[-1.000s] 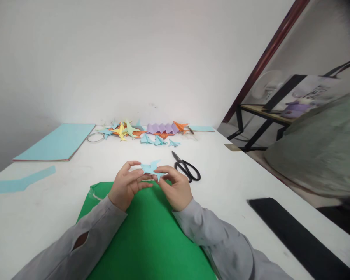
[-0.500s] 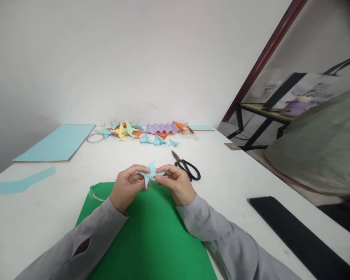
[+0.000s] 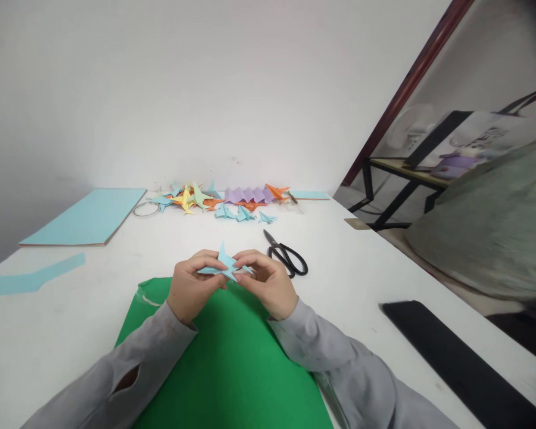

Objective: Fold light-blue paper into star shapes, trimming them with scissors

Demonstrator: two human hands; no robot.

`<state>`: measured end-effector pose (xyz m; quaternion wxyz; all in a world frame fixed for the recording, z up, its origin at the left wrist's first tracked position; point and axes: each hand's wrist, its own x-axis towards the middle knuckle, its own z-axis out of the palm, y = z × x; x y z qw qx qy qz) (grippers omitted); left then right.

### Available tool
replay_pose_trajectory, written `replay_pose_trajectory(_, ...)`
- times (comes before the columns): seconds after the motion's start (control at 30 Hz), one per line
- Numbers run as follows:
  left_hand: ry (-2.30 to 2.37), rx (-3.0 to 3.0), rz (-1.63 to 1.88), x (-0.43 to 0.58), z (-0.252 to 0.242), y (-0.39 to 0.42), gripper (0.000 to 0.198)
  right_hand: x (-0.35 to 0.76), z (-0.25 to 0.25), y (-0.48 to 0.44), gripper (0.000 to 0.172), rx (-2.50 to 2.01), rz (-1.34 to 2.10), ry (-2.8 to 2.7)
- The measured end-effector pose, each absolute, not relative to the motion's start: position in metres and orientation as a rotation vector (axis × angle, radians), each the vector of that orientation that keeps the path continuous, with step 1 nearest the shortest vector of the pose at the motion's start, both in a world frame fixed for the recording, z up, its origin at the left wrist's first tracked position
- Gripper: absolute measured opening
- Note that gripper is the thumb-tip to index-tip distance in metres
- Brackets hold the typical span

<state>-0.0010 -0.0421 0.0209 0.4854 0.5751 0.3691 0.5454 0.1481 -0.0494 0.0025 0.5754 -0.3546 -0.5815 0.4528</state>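
Note:
A small light-blue folded paper figure [image 3: 224,264] with pointed tips is pinched between both hands, just above the far edge of a green sheet [image 3: 226,363]. My left hand [image 3: 192,287] grips its left side with curled fingers. My right hand [image 3: 268,282] grips its right side, fingers closed on the paper. Grey sleeves cover both forearms. Black scissors [image 3: 286,257] lie on the white table [image 3: 71,310] just right of my right hand.
At the back lie several folded paper figures [image 3: 196,200] in blue, yellow and orange, and a purple pleated strip [image 3: 248,195]. A blue paper pad [image 3: 89,217], a ring of tape [image 3: 146,209], a blue offcut [image 3: 29,279] sit left; a black strip [image 3: 455,360] lies right.
The paper figure has been turned in my fingers, one point now sticking upward. My hands have drawn closer together and slightly nearer me; the left fingers have closed from spread to curled.

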Motion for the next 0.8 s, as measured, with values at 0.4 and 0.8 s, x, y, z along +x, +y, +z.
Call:
replay_pose_trajectory(0.4,0.993,1.347,1.359,0.0014,0.0207,-0.043,0.013,0.1456,0.0037,-0.0484,0.018,-0.96,1.11,-1.295)
replay_pose_trajectory(0.8,0.995,1.077,1.352,-0.0019,0.0184,-0.0358,0.028,0.1461,0.0033,-0.0495,0.022,-0.979,1.131,-1.262)
